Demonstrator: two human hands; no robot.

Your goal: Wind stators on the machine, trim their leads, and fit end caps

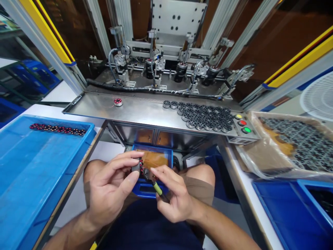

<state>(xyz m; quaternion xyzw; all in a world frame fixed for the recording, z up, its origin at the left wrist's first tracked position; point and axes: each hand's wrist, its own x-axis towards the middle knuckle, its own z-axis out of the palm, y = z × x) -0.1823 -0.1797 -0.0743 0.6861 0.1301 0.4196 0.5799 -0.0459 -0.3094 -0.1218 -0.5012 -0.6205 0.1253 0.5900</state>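
Note:
My left hand pinches a small wound motor stator with red-copper coils, held over my lap. Beside it my right hand grips a small cutting tool with a yellow-green handle, its tip at the stator. Both hands hover above a small blue bin holding brownish-orange scraps. A row of finished wound stators lies in the large blue tray at my left. Several bare black stator cores are heaped on the steel shelf, and one wound stator sits alone there.
A winding machine with several spindles stands behind the shelf. Yellow, red and green buttons sit at the shelf's right end. A bagged carton of black cores lies to the right, with blue bins below it and a white fan grille beyond.

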